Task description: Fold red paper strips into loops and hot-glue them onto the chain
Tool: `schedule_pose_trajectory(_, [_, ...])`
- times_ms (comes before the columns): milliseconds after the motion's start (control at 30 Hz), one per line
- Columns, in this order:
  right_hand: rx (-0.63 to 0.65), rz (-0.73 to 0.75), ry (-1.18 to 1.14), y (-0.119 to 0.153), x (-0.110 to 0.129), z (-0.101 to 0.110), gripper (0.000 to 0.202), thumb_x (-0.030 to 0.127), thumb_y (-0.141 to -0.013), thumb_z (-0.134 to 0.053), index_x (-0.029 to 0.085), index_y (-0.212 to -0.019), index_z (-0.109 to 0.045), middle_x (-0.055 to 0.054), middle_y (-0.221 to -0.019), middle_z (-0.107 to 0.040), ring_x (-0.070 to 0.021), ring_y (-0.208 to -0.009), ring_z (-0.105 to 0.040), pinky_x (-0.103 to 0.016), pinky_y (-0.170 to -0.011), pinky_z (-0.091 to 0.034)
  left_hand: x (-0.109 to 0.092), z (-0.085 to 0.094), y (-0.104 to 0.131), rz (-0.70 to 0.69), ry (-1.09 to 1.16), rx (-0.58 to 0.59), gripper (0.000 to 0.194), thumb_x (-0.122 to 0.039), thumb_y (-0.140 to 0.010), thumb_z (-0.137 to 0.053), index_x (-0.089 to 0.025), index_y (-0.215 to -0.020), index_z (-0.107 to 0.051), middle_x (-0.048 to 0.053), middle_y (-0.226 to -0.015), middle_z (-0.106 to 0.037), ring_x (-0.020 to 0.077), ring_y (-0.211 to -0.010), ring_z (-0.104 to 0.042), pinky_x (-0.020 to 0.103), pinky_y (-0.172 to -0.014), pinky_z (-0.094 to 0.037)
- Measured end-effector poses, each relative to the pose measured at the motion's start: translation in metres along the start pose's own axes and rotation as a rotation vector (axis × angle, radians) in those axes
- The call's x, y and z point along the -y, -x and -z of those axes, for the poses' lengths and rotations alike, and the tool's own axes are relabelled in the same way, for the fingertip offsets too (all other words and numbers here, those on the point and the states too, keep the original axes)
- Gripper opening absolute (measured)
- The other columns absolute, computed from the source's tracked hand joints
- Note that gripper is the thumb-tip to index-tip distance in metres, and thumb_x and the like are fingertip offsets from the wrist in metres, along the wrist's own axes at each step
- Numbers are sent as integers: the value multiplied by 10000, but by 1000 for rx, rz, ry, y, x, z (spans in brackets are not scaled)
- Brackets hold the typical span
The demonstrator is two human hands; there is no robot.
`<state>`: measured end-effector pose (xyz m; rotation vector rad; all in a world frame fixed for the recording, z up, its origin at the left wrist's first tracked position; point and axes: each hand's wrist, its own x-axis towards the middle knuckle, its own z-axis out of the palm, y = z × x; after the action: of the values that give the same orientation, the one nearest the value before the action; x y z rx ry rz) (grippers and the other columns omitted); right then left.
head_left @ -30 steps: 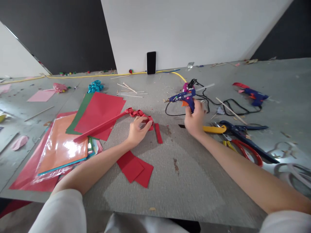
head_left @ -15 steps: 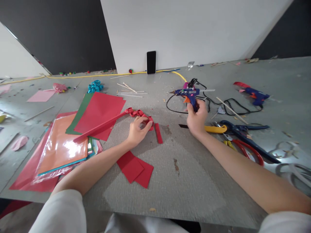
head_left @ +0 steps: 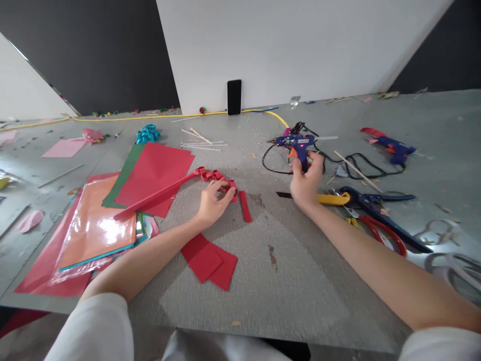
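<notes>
My left hand [head_left: 213, 203] is closed on the near end of a red paper chain [head_left: 214, 175], made of curled links. From the chain's far end a straight red stick [head_left: 160, 194] slants down left over the red sheets [head_left: 156, 173]. A loose red paper strip [head_left: 245, 206] lies just right of that hand. My right hand [head_left: 307, 183] grips the handle of a blue hot glue gun [head_left: 299, 142], its nozzle pointing left and a clear glue stick out of its back. Two red paper rectangles [head_left: 210, 263] lie overlapped near my left forearm.
A utility knife [head_left: 332, 199], pliers [head_left: 363, 200] and red-handled scissors [head_left: 379, 233] lie beneath and beside my right forearm. A second glue gun [head_left: 394, 149] rests at right with black cord. A phone [head_left: 234, 98] leans on the wall. Packaged orange paper [head_left: 101, 220] lies left.
The glue gun in my right hand has shifted slightly to the right. My left hand and the paper chain stay where they were.
</notes>
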<state>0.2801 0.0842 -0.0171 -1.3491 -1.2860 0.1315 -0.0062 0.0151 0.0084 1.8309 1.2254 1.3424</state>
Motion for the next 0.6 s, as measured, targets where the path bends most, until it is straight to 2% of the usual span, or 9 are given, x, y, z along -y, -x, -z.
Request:
schedule_pose_trajectory(100, [-21, -40, -81, 0, 4, -2, 376, 468, -991, -489, 240, -1290, -491, -140, -1152, -645, -248, -880, -717, -406, -700, -611, 0, 0, 0, -1, 3, -3, 142, -315, -935, -666, -177, -909, -691, 70, -927, -696, 145, -796, -676, 279, -801, -549])
schedule_pose_trajectory(167, [-10, -31, -96, 0, 5, -4, 367, 462, -1005, -448, 244, -1298, -490, -154, -1189, -635, -249, -866, -729, -402, -671, -612, 0, 0, 0, -3, 3, -5, 142, -314, -934, -665, -177, -906, -688, 68, -925, -695, 144, -793, -673, 277, -795, -545])
schedule_pose_trajectory(333, [115, -58, 0, 0, -5, -6, 482, 400, -981, -478, 202, -1420, -456, -187, -1201, -646, -251, -782, -746, -448, -757, -607, 1, -1, 0, 3, 7, -3, 128, -299, -931, -662, -175, -911, -689, 64, -921, -691, 142, -785, -667, 282, -804, -537])
schedule_pose_trajectory(433, [180, -105, 92, 1, -13, -8, 485, 369, -953, -495, 166, -1394, -511, -227, -1274, -646, -246, -764, -752, -450, -779, -603, 2, -1, 0, 3, 8, 0, 131, -301, -932, -659, -176, -914, -690, 66, -927, -696, 142, -786, -667, 285, -810, -538])
schedule_pose_trajectory(533, [238, -106, 152, -1, -16, -9, 472, 322, -926, -501, 146, -1362, -545, -202, -1190, -718, -257, -800, -761, -471, -871, -589, 2, -1, 0, 2, 3, 0, 143, -316, -936, -656, -179, -913, -688, 67, -927, -700, 144, -790, -668, 286, -807, -540])
schedule_pose_trajectory(600, [254, -94, 184, -3, -14, -8, 459, 303, -898, -534, 148, -1327, -583, -181, -1135, -754, -281, -892, -764, -482, -926, -574, 2, -1, 0, 2, 0, -1, 148, -321, -938, -654, -180, -911, -688, 68, -924, -699, 145, -792, -668, 287, -804, -543])
